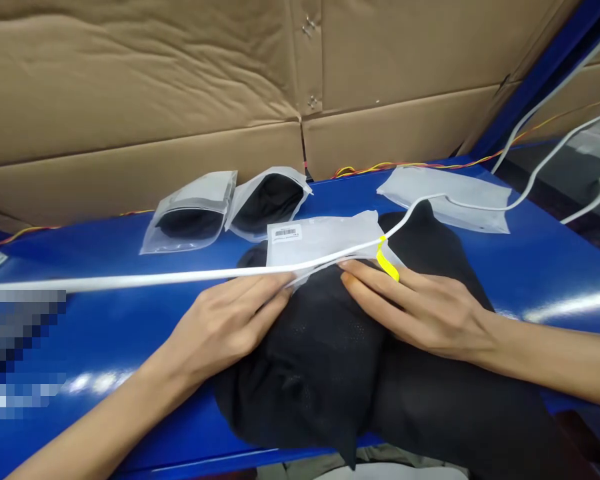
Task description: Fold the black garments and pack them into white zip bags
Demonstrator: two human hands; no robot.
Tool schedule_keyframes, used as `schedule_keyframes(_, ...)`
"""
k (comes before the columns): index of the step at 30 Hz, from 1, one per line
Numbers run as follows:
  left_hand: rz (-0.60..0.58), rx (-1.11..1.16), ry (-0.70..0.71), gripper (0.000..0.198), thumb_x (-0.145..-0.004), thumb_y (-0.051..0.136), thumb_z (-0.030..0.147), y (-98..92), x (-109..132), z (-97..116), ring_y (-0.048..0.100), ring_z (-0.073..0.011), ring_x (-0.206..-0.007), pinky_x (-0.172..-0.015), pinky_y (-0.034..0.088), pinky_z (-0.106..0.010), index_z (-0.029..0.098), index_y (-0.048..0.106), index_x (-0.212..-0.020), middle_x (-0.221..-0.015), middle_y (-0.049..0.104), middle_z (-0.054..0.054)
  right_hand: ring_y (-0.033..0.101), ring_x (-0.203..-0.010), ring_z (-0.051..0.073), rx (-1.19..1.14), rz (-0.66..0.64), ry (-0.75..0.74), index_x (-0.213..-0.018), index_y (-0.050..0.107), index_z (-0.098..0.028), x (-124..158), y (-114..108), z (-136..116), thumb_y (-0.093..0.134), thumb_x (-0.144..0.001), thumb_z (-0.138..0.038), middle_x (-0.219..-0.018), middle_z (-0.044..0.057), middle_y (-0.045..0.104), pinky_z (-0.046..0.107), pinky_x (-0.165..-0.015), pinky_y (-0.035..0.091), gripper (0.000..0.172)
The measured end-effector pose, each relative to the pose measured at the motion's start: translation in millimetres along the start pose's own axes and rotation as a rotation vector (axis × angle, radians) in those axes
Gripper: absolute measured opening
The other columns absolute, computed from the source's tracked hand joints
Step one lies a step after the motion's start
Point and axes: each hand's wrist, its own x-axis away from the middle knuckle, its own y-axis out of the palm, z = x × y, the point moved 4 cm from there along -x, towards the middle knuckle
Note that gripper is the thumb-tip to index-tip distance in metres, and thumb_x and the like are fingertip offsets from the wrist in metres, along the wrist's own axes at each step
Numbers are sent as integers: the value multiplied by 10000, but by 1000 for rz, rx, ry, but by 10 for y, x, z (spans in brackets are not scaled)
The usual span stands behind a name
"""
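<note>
My left hand pinches the near left edge of a frosted plastic bag that bears a small barcode label. At the bag's right end, the fingers of my right hand are closed on its opening edge. Black fabric lies under and in front of the bag, spreading over the near table edge; whether any is inside the bag cannot be seen. A white cable with a yellow tag crosses in front of the bag and close above both hands.
Two clear bags holding black fabric, a left one and a right one, lie at the back of the blue table. Another frosted bag lies back right. Cardboard walls the rear, with yellow-red wires along its foot.
</note>
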Motion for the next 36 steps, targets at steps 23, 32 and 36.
schedule_keyframes(23, 59, -40, 180, 376, -1043, 506, 34, -29, -134, 217, 668, -237, -1376, -1224, 523, -373, 55, 597, -1406, -1383, 744, -150, 629, -1272, 331, -153, -308, 72, -1511, 544, -309, 27, 89, 62, 500, -851, 25, -1548, 113, 609, 202, -535, 514, 741)
schedule_keyframes(32, 54, -28, 195, 338, -1021, 553, 27, -43, -140, 364, 672, -218, -1369, -1242, 517, -412, 76, 631, -1346, -1370, 753, -118, 704, -1065, 283, -4, -216, 182, -1369, 629, -223, -5, 33, 6, 528, -877, 15, -1136, 131, 781, 233, -526, 473, 556)
schedule_keyframes(36, 80, 5, 240, 393, -987, 544, 25, -31, -89, 416, 586, -208, -1464, -1320, 419, -401, 37, 638, -1368, -1401, 740, -102, 711, -1072, 306, 43, -208, 199, -1348, 653, -216, -14, 14, -16, 541, -898, 1, -1234, 164, 767, 256, -528, 477, 512)
